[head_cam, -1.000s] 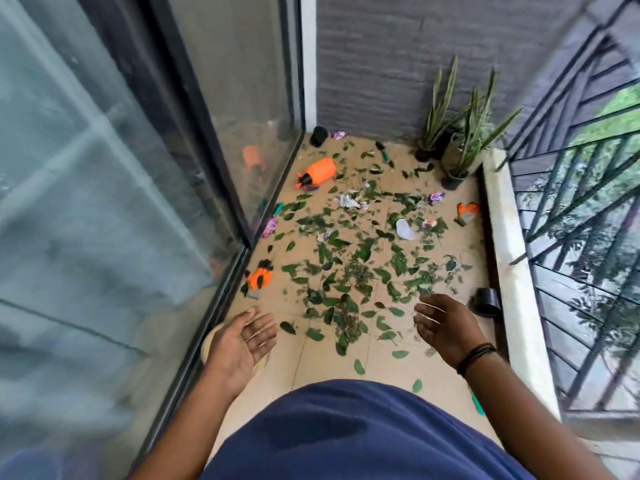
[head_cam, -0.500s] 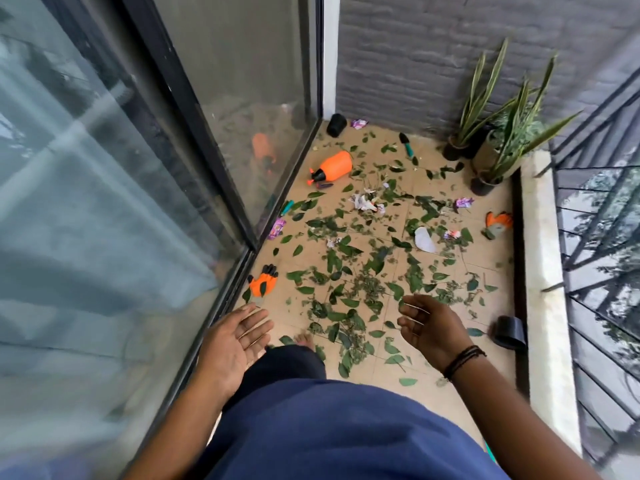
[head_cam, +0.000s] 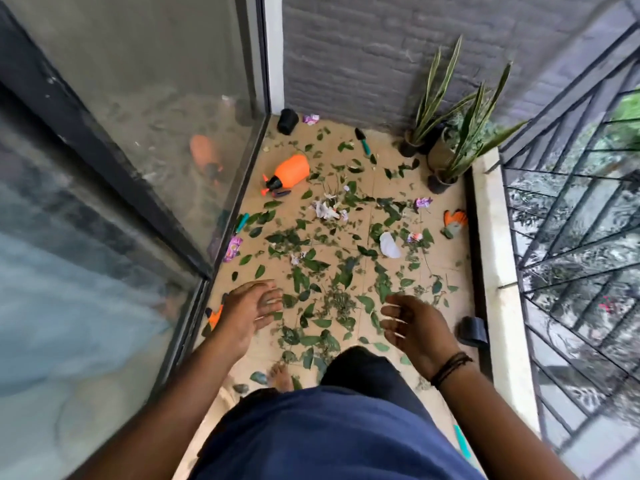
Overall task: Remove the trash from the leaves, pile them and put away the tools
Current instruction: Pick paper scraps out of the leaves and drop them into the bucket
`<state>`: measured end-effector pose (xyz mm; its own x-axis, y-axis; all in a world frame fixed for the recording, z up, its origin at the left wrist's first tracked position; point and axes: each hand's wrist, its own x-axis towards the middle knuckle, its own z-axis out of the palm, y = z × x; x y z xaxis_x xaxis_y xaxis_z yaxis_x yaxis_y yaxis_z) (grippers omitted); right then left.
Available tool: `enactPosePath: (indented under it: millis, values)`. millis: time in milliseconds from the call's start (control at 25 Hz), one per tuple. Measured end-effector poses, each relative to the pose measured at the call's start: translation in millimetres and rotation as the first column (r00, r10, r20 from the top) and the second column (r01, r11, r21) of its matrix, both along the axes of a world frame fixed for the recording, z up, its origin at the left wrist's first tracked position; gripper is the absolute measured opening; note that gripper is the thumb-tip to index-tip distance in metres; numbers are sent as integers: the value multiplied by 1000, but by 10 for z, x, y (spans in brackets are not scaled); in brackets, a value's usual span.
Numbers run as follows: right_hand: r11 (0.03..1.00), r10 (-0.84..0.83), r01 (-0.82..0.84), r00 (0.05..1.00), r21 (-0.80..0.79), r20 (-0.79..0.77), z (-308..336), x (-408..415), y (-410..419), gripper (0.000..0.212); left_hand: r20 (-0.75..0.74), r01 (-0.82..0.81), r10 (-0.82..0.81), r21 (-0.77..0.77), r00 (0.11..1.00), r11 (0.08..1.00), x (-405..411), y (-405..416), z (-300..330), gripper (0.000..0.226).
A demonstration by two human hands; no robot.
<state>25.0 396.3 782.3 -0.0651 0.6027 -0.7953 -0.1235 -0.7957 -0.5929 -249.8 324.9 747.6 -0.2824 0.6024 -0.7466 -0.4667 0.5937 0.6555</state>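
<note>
The person has stepped forward since a moment ago, a bare foot (head_cam: 281, 375) now planted among the leaves (head_cam: 322, 271), and both hands have risen over the litter. The left hand (head_cam: 247, 315) hangs with fingers spread and straight, holding nothing; the right hand (head_cam: 412, 325) hovers with fingers loosely curled, also empty. The leaves lie scattered across the tiled floor (head_cam: 446, 258) from the feet to the far wall, too many to count. They look light and limp, so they should sweep together with flat palms, though a draught would shift them. The trash is mixed in: I count about seven scraps, among them a crumpled paper wad (head_cam: 323, 211), a white piece (head_cam: 389, 244) and a purple wrapper (head_cam: 233, 247) by the glass. All look feather-light and crushable, best pinched off by an edge so the leaves stay put. Of tools I see one orange sprayer (head_cam: 291, 173) lying on its side, likely the heaviest item and best taken round its body, one trowel (head_cam: 362, 139) to lift by its green handle, and two soft orange gloves (head_cam: 453, 223). Two potted plants (head_cam: 450, 133) stand in the corner.
</note>
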Motion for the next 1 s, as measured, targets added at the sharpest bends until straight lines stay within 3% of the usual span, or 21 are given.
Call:
enactPosePath:
  millis: [160,320,400,560,680,760,840,880,1000]
  values:
    - [997,39,-38,999,-74,21,-111,-238,404,19,-96,83,-84,-18,992,996,18,629,21,21]
    - [986,116,-112,993,-123,27,-473,-557,1099,19,-130,51,-53,-19,990,999,-47,1091,-32,13]
    - [962,231,-222,972,-159,44,-731,-791,1551,18,-214,46,-41,17,976,999,-112,1320,-79,6]
    - [873,452,-416,886,-253,103,-1499,-1265,2401,13,-286,50,-65,-56,956,997,-141,1814,-532,18]
    - [815,559,-490,807,-308,194,-2555,-1582,2831,17,-231,160,-200,-182,952,970,-184,2251,-1556,17]
    - [785,618,-538,711,-307,334,-3728,-1687,2955,20,-230,236,-307,-292,923,927,-247,2488,-2570,17]
    - [692,705,-654,523,-305,479,-5037,-1647,2989,48,-240,278,-398,-411,885,868,-324,2713,-3667,19]
    - [644,736,-687,437,-337,517,-5440,-1691,3096,48,-230,303,-438,-454,869,838,-374,2840,-4190,17]
    - [474,745,-810,161,-345,647,-6229,-2144,3565,18,-266,366,-581,-562,769,742,-498,3221,-5891,22]
